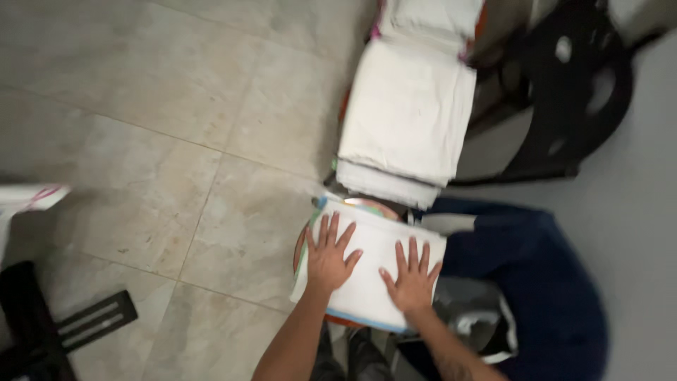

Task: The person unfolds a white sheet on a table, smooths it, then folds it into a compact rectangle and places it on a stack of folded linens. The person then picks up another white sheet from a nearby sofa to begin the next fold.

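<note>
Folded white cloth [370,264] lies on a round orange-rimmed stool [299,248], just below the tall stack of white cloths [409,113]. I see my left hand [328,255] and right hand [411,276] pressed flat on it, each grip spread wide, clasping nothing.

No labels, signs or screens showing here; the nearest thing to a package is a crumpled silver-grey plastic bag [474,310] lying just right of the hands.
</note>
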